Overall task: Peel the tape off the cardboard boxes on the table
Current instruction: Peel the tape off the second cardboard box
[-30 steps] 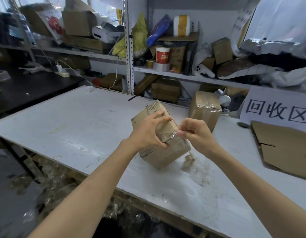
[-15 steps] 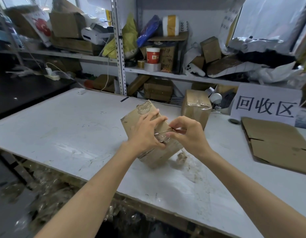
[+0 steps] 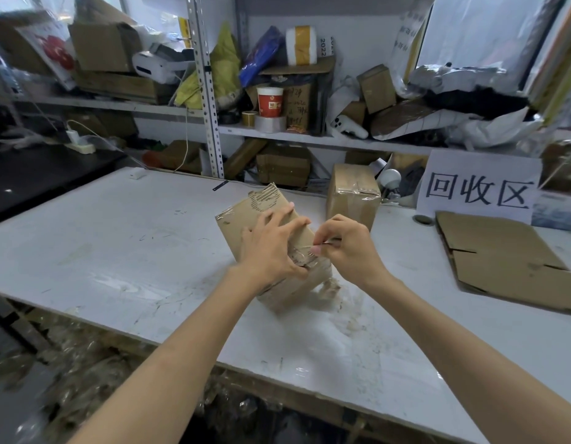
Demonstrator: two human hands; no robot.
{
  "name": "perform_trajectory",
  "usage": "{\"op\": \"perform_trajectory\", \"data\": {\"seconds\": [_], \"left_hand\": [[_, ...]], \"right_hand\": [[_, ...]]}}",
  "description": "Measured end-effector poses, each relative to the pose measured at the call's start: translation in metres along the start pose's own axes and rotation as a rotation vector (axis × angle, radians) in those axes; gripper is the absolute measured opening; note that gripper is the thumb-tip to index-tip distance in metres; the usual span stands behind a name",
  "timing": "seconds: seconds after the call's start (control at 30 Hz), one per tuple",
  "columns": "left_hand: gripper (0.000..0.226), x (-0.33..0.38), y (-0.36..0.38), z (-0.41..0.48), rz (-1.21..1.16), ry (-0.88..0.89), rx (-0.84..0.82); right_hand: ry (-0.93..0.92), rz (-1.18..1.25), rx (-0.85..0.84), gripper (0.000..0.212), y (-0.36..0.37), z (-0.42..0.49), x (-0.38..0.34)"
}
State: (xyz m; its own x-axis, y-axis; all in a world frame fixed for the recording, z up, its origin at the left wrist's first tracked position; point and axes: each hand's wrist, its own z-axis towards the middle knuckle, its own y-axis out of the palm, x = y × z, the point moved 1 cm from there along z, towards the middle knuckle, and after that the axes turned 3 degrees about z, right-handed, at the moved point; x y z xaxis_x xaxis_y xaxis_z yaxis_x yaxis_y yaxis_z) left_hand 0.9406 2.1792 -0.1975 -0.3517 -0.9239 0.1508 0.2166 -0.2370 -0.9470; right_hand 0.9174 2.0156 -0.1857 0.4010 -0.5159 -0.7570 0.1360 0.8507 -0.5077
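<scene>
A scuffed white surface (image 3: 117, 238) stands before crowded, perforated grey metal shelving (image 3: 208, 91) against a pale wall (image 3: 357, 30). A black desk (image 3: 37, 181) sits at the left. Clear crumpled scraps (image 3: 85, 357) litter the floor (image 3: 8, 408) below. Light is soft and even.

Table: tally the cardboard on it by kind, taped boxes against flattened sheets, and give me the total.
Taped boxes: 2, the held box, with the left hand gripping it and the right hand pinching its tape, and the far box.
Flattened cardboard sheet: 1.
Total: 3.
</scene>
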Motion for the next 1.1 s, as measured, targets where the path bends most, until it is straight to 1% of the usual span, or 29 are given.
{"op": "perform_trajectory", "data": {"seconds": [0.1,0.13,0.2,0.23,0.27,0.3,0.33,0.37,0.4,0.5,0.57,0.63,0.73,0.87,1.0,1.1], "left_hand": [[0.110,-0.011,0.004,-0.005,-0.032,0.016,-0.004],[0.116,-0.018,0.006,-0.010,-0.066,-0.026,0.007],[0.123,-0.034,0.012,-0.023,-0.175,-0.224,0.105],[0.129,-0.042,0.017,-0.029,-0.295,-0.366,0.156],[0.140,-0.048,0.020,-0.035,-0.487,-0.514,0.181],[0.151,-0.051,0.022,-0.038,-0.748,-0.644,0.177],[0.159,-0.051,0.024,-0.039,-1.008,-0.705,0.154],[0.162,-0.050,0.024,-0.040,-1.189,-0.688,0.138],[0.157,-0.049,0.023,-0.040,-1.255,-0.620,0.150],[0.132,-0.049,0.017,-0.036,-1.229,-0.425,0.280],[0.122,-0.052,0.007,-0.034,-1.260,-0.337,0.305],[0.117,-0.057,-0.002,-0.033,-1.228,-0.279,0.305],[0.117,-0.062,-0.010,-0.035,-1.159,-0.289,0.321],[0.119,-0.065,-0.011,-0.039,-1.136,-0.315,0.355],[0.120,-0.059,-0.011,-0.036,-1.091,-0.262,0.377],[0.119,-0.057,-0.014,-0.028,-1.078,-0.280,0.379]], "right_hand": [[0.034,0.059,0.051,0.017,-0.002,-0.003,0.007],[0.043,0.077,0.064,0.016,-0.002,-0.004,0.010],[0.040,0.090,0.068,0.014,-0.001,-0.007,0.013],[0.034,0.092,0.065,0.014,0.000,-0.007,0.014],[0.033,0.100,0.063,0.014,0.001,-0.007,0.015],[0.038,0.114,0.064,0.014,0.002,-0.007,0.016],[0.041,0.129,0.064,0.014,0.003,-0.007,0.016],[0.041,0.142,0.061,0.014,0.003,-0.007,0.017],[0.035,0.152,0.055,0.014,0.004,-0.007,0.017],[0.012,0.168,0.083,0.016,0.007,-0.007,0.017],[0.032,0.208,0.149,0.017,0.009,-0.006,0.017],[0.068,0.262,0.183,0.015,0.013,-0.004,0.017],[0.087,0.253,0.156,0.011,0.020,-0.002,0.015],[0.048,0.158,0.082,0.008,0.021,0.001,0.010],[0.023,0.137,0.038,0.010,0.015,0.004,0.011],[-0.022,0.062,0.035,0.011,0.014,0.004,0.015]]}}
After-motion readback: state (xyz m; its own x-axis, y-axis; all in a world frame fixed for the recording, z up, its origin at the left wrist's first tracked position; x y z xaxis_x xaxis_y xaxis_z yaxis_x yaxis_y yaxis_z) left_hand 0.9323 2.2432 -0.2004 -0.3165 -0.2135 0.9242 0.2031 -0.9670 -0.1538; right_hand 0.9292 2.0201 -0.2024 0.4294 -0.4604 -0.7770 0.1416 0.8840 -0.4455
